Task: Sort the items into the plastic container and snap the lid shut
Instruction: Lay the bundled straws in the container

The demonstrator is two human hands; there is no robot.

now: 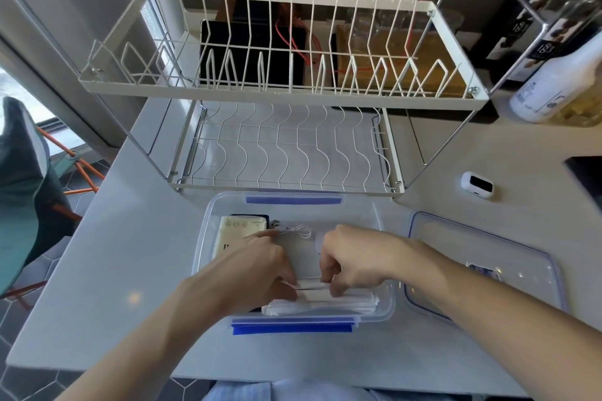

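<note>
both my hands pinch white flat pieces (312,285), left hand (260,265) and right hand (350,257), to seat them | plastic container (386,309) under them | lid (482,257) right, off | cable (296,231) beyond fingers

Open container sitting at the near edge of the counter, both hands inside it.

The container (293,202) is lying on the counter (130,254) just in front of the dish rack (286,88), with its lid (488,270) resting flat just to its right. Inside it, a packet (234,231) is lying at the back left, a coiled cable (296,231) beside it toward the middle, and a stack of flat sheets (325,303) along the near wall. The left hand (257,270) and right hand (355,257) are meeting over that stack, fingers pinching its top sheets. Behind the lid, a small case (476,184) is sitting near the rack's right foot, and a bottle (553,88) is standing at the far right.
</note>
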